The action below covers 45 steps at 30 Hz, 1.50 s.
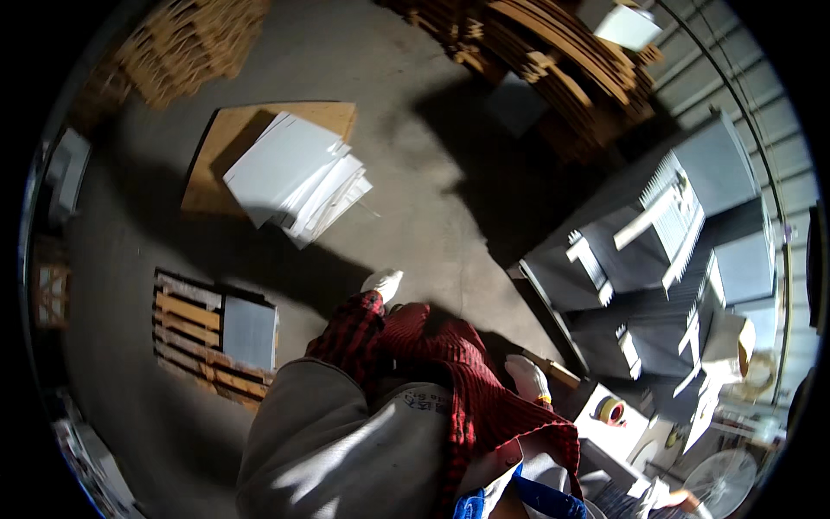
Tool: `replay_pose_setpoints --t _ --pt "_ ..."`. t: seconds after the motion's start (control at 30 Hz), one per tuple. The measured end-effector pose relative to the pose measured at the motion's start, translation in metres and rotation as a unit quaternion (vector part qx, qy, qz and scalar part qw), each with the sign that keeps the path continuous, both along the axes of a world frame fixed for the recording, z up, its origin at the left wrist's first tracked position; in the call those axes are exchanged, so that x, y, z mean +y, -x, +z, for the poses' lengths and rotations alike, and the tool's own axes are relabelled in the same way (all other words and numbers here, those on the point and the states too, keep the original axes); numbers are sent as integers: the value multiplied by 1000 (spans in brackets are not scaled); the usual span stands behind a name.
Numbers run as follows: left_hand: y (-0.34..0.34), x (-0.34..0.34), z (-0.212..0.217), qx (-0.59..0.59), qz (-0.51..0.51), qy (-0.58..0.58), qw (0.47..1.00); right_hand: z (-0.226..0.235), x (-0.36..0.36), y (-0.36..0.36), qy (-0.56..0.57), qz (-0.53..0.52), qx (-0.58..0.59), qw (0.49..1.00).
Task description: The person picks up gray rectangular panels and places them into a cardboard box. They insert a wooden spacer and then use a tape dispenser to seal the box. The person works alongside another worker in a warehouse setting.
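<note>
While the left hand (383, 282), in a white glove, hangs loosely curled over the concrete floor (415, 173) holding nothing, the gloved right hand (527, 378) rests by a wooden strip (553, 370); whether it grips is unclear. Nearby sits a tape roll (610, 410); farther off lie stacked white sheets (298, 177) and a pallet (212, 337).

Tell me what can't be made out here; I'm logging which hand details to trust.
- Left hand, head view: white glove, palm side hidden behind the red plaid sleeve; grip unclear.
- Right hand, head view: fingers merge into shadow; contact unclear.
- Tape roll: too small for detail.
- White sheet stack: blown out by sunlight.
</note>
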<state>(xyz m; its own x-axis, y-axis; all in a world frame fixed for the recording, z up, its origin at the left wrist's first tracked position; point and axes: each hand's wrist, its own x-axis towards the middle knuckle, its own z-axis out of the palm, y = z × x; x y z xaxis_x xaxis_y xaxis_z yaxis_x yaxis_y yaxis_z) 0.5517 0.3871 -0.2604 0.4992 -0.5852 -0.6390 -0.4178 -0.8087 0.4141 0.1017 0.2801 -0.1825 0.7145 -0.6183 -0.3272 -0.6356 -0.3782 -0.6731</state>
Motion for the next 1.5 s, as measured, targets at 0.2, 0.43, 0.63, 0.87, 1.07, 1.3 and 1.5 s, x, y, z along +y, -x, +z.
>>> replay_pose_setpoints --t 0.2,0.43,0.63,0.87,1.07,1.3,1.5 --pt "-40 99 -11 139 398 107 901 -48 -48 -14 -2 233 96 968" --pt "-26 178 -68 63 282 55 956 -112 -156 -92 -24 257 135 957" --pt "-57 168 -36 144 586 153 783 -104 -209 -242 -156 63 200 965" --pt "-136 205 -109 85 622 218 748 -65 -207 -408 26 353 47 934" --pt "-261 208 -76 49 646 114 753 -104 -145 -422 -78 209 102 969" --pt "-407 256 -143 38 602 61 795 -43 -29 -499 -167 443 211 855" --pt "-503 234 -117 83 545 -140 823 11 55 -606 -411 -80 270 867"
